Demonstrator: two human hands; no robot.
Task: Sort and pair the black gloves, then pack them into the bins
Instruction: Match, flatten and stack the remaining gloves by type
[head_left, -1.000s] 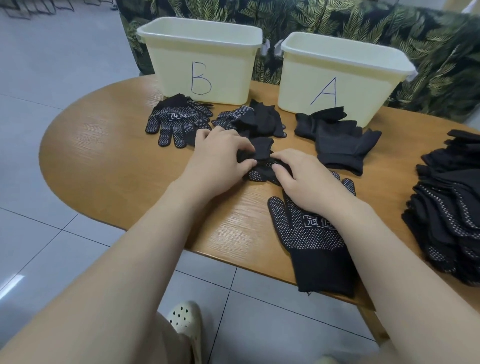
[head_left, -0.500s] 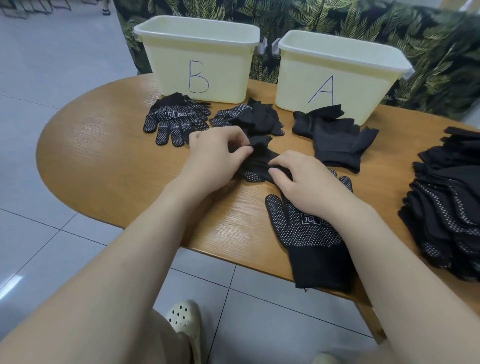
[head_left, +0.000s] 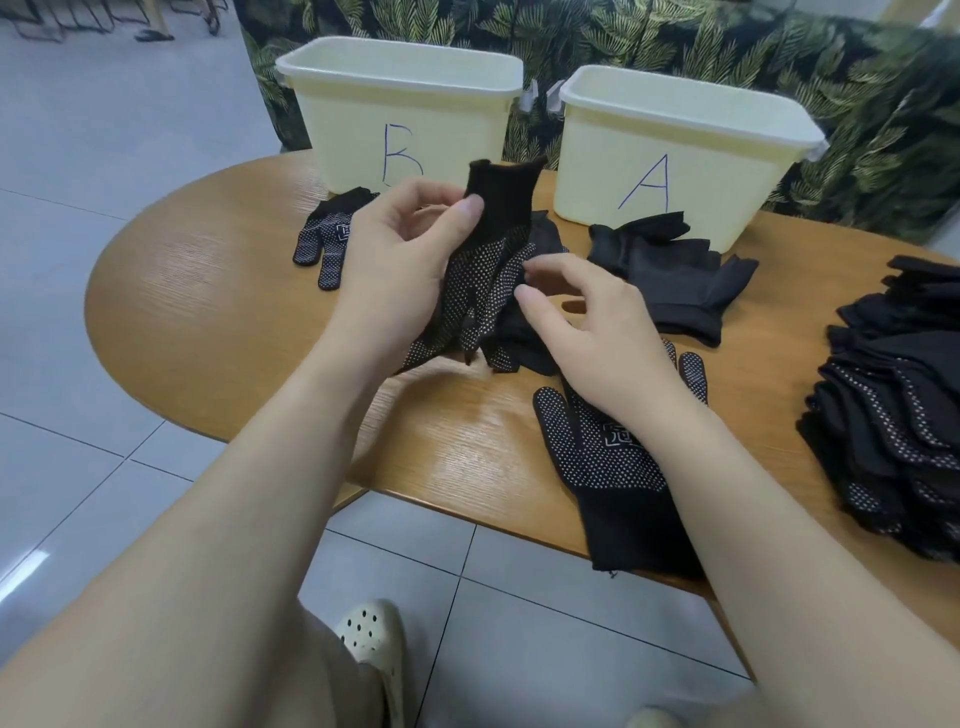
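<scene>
Dotted glove (head_left: 488, 270) pinched cuff-up by left hand (head_left: 400, 260), right hand (head_left: 587, 322) relaxed beside, table edge (head_left: 467, 499) near

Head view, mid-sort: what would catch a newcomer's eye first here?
The left hand holds a dotted glove up by its cuff at centre, over the wooden table, with the right hand open beside it. Behind stand two pale yellow bins, bin B to the left and bin A to the right. A tall stack of black gloves lies at the right edge.
</scene>
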